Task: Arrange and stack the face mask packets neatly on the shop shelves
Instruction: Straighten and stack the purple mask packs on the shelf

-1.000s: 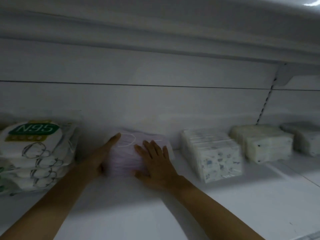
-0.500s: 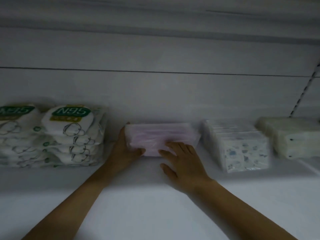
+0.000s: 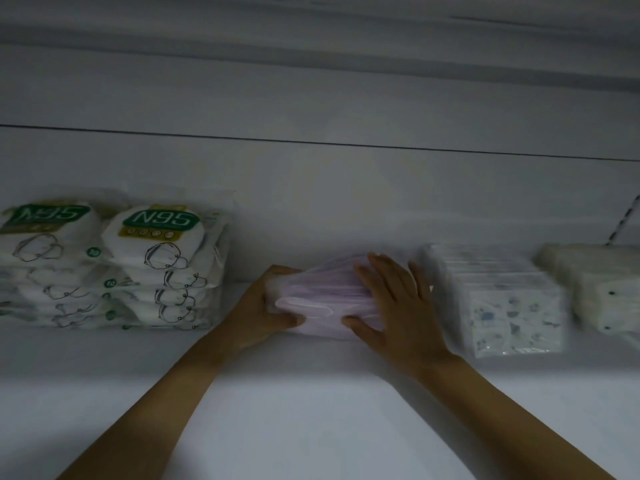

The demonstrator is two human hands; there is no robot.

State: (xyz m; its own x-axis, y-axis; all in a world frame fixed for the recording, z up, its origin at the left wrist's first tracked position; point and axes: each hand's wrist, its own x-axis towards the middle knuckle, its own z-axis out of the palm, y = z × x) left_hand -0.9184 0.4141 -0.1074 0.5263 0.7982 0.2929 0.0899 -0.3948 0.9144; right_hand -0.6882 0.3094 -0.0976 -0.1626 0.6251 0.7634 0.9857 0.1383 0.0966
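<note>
Dim white shop shelf, pale back panel behind, packets ranged along the rear. Far left: two stacks of white plastic-wrapped N95 mask packets with green labels, squared against the back panel. Next, left hand, thumb hooked across the front and the other digits wrapped behind the left end of a soft lilac-pink stack of face masks in clear wrap. Resting on the shelf, mid-row, close to the back panel, well apart from the N95 stacks and just beside the neighbour on the right. Long axis running left to right along the shelf, broad face turned toward the camera and tipped up a little; ear loops showing at the front. Then right hand, fingers straight and spread, palm flat on the right part of the packet, pressing rather than gripping. Further right, a block of clear-wrapped white masks with blue printed figures, then a cream-white block at the edge.

Step in hand, by the look of it: squaring the lilac packet into line. Best done by steadying with the left, sliding and flattening with the right palm, front edge flush with the neighbours, light pressure only, since soft wrap buckles easily.
</note>
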